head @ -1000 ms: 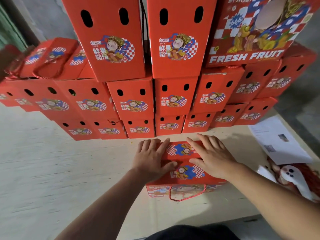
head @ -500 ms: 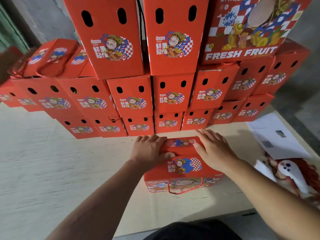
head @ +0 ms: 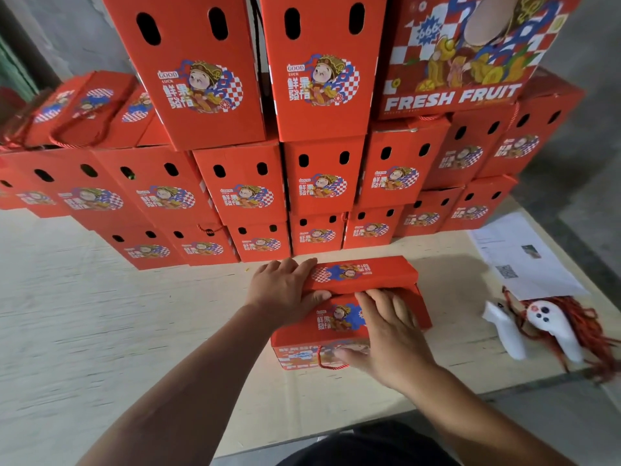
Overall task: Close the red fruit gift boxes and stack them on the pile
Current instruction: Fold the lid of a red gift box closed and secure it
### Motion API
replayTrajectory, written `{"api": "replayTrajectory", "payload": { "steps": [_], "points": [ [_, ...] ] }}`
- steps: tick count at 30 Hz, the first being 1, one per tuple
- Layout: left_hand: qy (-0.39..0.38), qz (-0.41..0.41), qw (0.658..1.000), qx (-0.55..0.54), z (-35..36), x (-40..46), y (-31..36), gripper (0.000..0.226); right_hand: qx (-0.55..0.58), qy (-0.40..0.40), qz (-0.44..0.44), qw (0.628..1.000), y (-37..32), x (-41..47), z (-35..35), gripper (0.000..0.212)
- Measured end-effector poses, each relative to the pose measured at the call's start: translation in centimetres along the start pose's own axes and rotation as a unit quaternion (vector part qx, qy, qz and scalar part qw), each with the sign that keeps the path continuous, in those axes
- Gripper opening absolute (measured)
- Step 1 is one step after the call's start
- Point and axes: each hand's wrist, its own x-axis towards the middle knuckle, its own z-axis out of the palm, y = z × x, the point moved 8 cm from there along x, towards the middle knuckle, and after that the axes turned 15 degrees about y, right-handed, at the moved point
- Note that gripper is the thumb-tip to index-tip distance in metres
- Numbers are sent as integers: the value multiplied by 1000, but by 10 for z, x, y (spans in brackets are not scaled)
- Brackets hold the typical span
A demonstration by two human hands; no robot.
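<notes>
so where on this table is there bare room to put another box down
The widest bare stretch of table lies left of the left hand, in front of the pile. A narrower strip runs between the box being closed and the white controller. The far right is crowded with paper sheets and red cords.

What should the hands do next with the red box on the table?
Probably press the far flap down flat. It stands raised above the near flap, with the right hand fingers tucked in the gap and the left hand holding the flap's left end, so the box isn't closed yet.
</notes>
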Motion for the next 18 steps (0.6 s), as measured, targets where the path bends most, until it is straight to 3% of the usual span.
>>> {"api": "replayTrajectory", "payload": {
  "steps": [6, 10, 14, 18],
  "points": [
    [-43, 8, 999, 16, -11, 18, -6, 113, -29, 50, -34, 998, -3, 19, -16, 95],
    [-93, -17, 995, 14, 2, 11, -3, 100, -17, 50, -39, 998, -4, 24, -16, 92],
    [-133, -47, 989, -47, 10, 4, -9, 108, 25, 53, -13, 998, 4, 12, -9, 105],
    [-135, -52, 987, -64, 15, 0, -7, 101, -22, 72, -24, 997, 1, 5, -3, 118]
  ]
}}
